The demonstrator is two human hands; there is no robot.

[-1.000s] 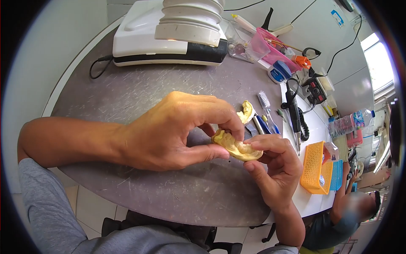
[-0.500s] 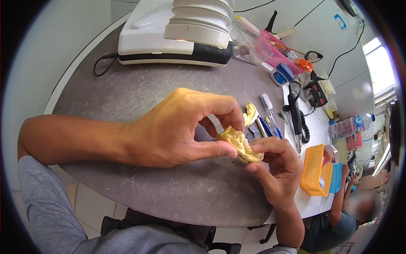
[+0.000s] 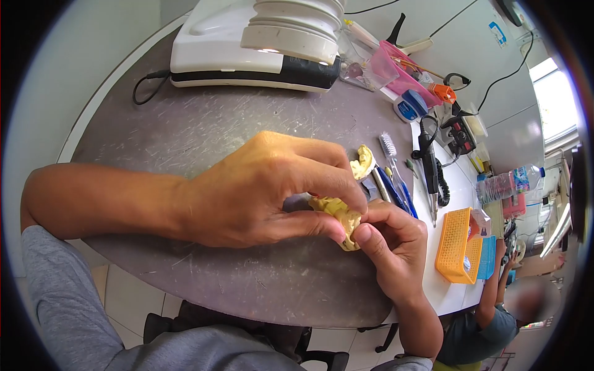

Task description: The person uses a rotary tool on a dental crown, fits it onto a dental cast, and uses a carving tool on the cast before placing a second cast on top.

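A yellow dental cast [image 3: 335, 211] is held above the grey table between both hands. My left hand [image 3: 266, 191] reaches in from the left, its thumb on the near side of the cast and its fingers arched over the far side. My right hand [image 3: 396, 247] pinches the cast's right end with thumb and index finger. The fingers cover part of the cast. Just beyond them, a second yellow cast piece [image 3: 362, 162] lies on the table beside a toothbrush [image 3: 394, 154] and blue-handled tools [image 3: 396, 191].
A white machine with a ribbed hose [image 3: 232, 46] stands at the back. Rightward are a pink basket [image 3: 405, 74], a blue-lidded jar [image 3: 410, 106], a black handpiece [image 3: 428, 157], a yellow basket [image 3: 455, 247] and a bottle [image 3: 510, 184]. A co-worker [image 3: 482, 331] sits at the lower right.
My left fingers have moved right and down over the cast, closer to my right fingertips. The cast has turned and shifted slightly left, with my right hand also further left.
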